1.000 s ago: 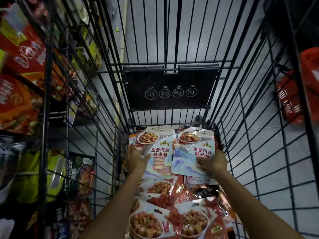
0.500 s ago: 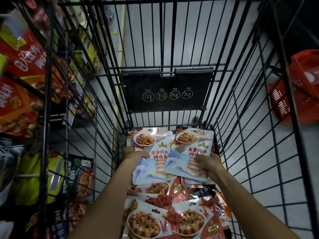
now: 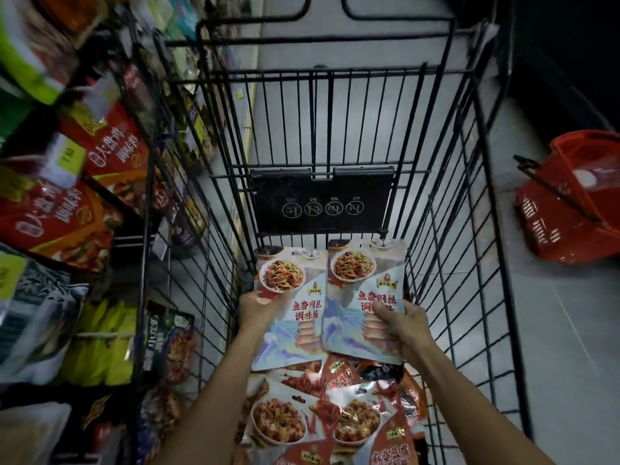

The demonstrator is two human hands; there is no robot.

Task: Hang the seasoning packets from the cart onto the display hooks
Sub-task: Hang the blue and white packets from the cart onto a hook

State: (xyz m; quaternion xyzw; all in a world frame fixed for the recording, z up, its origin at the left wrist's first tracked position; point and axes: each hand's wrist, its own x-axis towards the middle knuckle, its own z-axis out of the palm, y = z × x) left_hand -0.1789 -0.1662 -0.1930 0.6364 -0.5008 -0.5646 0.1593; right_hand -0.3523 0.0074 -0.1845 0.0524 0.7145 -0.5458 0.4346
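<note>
In the centre of the frame, the black wire cart [image 3: 278, 182] fills most of the view. Red packets [image 3: 100, 146] sit on the display at the left edge, and a red basket [image 3: 577, 196] stands on the floor at the right. Loose seasoning packets [image 3: 302, 421] lie heaped low in the cart. Above them the left grip [image 3: 258, 310] pinches one pale packet [image 3: 295, 330] by its left edge. The right grip [image 3: 402, 323] clasps a second pale packet [image 3: 362, 286], edge to edge with the first.

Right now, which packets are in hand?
The two pale blue ones: left packet gripped by the left hand, right packet by the right hand. The red packets lie loose in the cart beneath.
</note>
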